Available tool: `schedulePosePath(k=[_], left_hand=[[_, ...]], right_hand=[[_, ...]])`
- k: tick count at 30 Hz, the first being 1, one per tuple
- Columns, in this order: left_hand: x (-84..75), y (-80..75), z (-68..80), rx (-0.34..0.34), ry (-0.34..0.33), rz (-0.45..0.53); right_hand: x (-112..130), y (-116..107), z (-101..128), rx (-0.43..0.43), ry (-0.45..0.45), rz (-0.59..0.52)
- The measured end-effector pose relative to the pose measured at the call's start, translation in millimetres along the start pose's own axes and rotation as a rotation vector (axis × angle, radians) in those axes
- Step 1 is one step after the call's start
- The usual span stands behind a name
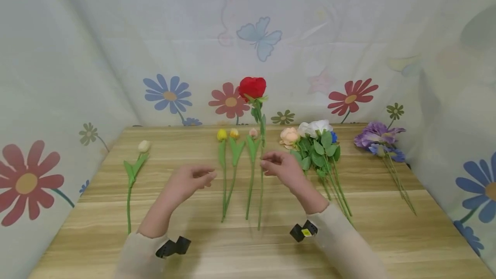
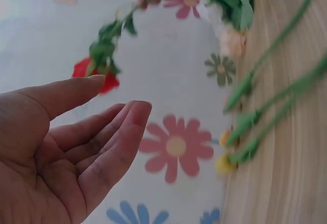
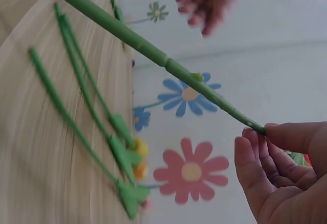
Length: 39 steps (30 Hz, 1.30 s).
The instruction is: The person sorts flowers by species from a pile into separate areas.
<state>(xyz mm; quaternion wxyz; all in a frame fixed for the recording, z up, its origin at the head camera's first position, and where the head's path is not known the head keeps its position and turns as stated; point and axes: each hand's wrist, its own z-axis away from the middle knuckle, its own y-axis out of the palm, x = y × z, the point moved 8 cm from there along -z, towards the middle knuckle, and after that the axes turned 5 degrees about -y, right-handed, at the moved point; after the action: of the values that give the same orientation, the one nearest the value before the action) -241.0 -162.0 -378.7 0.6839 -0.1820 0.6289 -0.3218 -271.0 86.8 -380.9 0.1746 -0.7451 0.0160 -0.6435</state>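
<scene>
A red rose (image 1: 252,88) stands upright above the table, its long green stem (image 3: 138,43) pinched between the thumb and fingers of my right hand (image 1: 284,168). In the left wrist view the rose bloom (image 2: 109,83) shows behind my left thumb. My left hand (image 1: 190,181) hovers over the wood with fingers loosely bent and nothing in them. Between the hands lie a yellow tulip (image 1: 222,135), a yellow-orange tulip (image 1: 234,133) and a pink tulip (image 1: 253,133), side by side on the table.
A white tulip (image 1: 144,146) lies at the left of the wooden table (image 1: 217,257). To the right are a peach rose (image 1: 289,137), white blooms (image 1: 318,127) and a blue flower (image 1: 334,137) in one group. Purple flowers (image 1: 377,134) lie farther right. A patterned curtain (image 1: 174,33) surrounds the table.
</scene>
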Motion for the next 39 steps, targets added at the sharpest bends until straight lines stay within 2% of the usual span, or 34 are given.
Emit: schedulePosePath(k=[9,14,19,23,28,39], left_hand=[[68.7,-49.7,21.8,-0.058,-0.077,-0.123],[110.4,-74.0,30.8,-0.067,-0.144,-0.211],[140.4,-93.8,32.5,-0.08,-0.19,-0.27],[156.5,-101.3,32.0,-0.096,-0.207,-0.29],[170.4,-101.7,30.9,-0.092,-0.241,-0.279],[189.8,-104.6,26.6,-0.075,-0.273,-0.25]], right_hand=[[-42,-55,10,-0.042,0.133,0.123],[-68,-79,18,-0.061,0.205,0.123],[-83,-97,23,-0.057,0.232,0.111],[-92,-105,23,-0.05,0.255,0.116],[-105,-110,22,-0.06,0.293,0.122],[-117,-113,26,-0.062,0.345,0.147]])
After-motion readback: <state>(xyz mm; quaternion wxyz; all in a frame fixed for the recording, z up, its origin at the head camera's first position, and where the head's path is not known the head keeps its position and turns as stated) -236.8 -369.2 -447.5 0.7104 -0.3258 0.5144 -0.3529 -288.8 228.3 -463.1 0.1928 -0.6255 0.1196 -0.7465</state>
